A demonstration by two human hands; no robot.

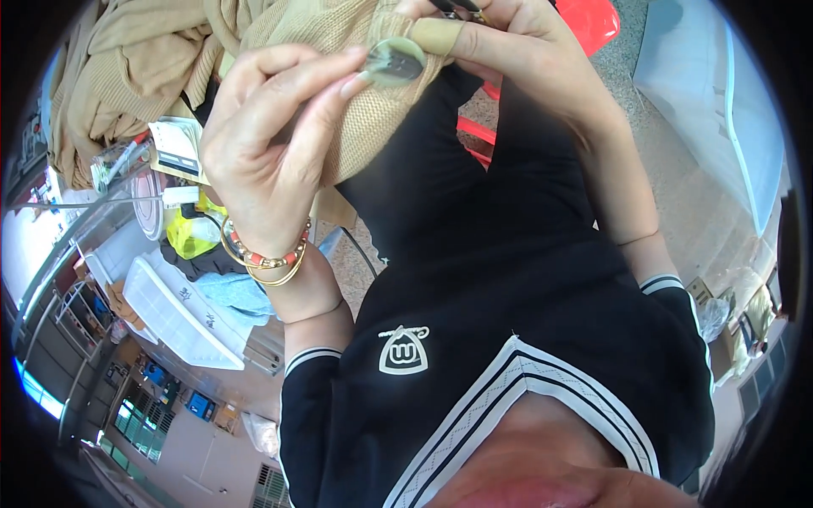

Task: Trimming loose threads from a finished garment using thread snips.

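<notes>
Far to the left of the round button (395, 62), a big heap of tan knit clothes (127, 76) lies all bunched up. A white plastic tub (182, 313) is also left of the button, but much lower in the view. A bright yellow bag (190, 233) is left of the button too, near the tub. A soft blue cloth (240, 292) lies just beside the tub, down and left of the button.

Next comes the left hand (262, 127), just left of the button. Its thumb and pointing finger pinch the button's left edge. The wrist has red and gold bracelets (267, 258) on it, down and left of the button.

The tan knit piece (360, 135) is behind the button and hangs down below it. The button is in front of the knit piece, between the two hands. It looks shiny and a bit blurry, so I cannot tell if it is sewn on.

The right hand (533, 42) is right of the button and grasps the top of the knit piece. Its thumb has a tan wrap (436, 36) on it, just beside the button. A small dark and gold tool (461, 10) sits at its fingers, up and right of the button; I cannot tell what kind.

Farther right of the button is a red plastic seat (590, 24). Farthest right of the button stands a big clear box (699, 93).
</notes>
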